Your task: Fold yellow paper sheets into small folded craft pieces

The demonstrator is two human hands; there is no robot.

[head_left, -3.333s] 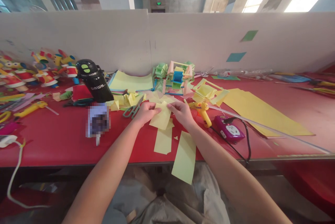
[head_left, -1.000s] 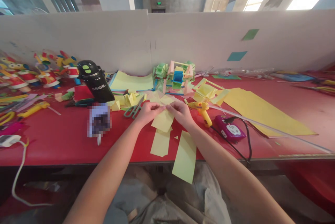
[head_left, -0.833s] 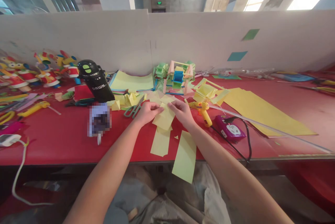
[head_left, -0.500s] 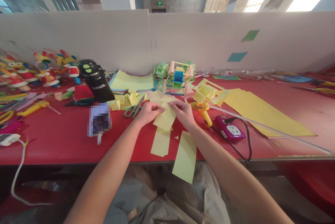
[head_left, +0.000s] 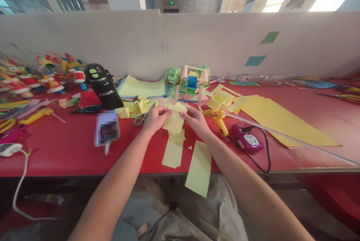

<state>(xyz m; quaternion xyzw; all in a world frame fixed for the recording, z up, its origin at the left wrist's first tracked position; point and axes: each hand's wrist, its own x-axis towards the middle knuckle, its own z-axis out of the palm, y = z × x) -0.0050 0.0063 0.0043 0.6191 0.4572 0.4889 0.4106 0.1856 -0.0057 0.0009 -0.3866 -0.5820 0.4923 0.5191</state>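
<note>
My left hand (head_left: 154, 119) and my right hand (head_left: 197, 120) together hold a small yellow paper piece (head_left: 174, 121) just above the red table (head_left: 62, 151). The left fingers pinch its upper left edge, the right fingers its right edge. Under it lie more yellow paper strips (head_left: 173, 152), and one long strip (head_left: 199, 167) hangs over the table's front edge. Green-handled scissors (head_left: 142, 118) rest just left of my left hand. A yellow glue gun (head_left: 217, 119) stands right of my right hand.
A black bottle (head_left: 101, 87) leans at the left, next to a blurred card (head_left: 106, 130). A paper model (head_left: 191, 82) and yellow sheets (head_left: 277, 119) lie behind and to the right. A purple power socket (head_left: 247, 139) with a black cable sits right. Colourful paper figures (head_left: 42, 76) crowd the far left.
Both hands have lifted the yellow paper piece slightly and turned it, the piece now higher and more folded between the fingers. Everything else on the table stays put.
</note>
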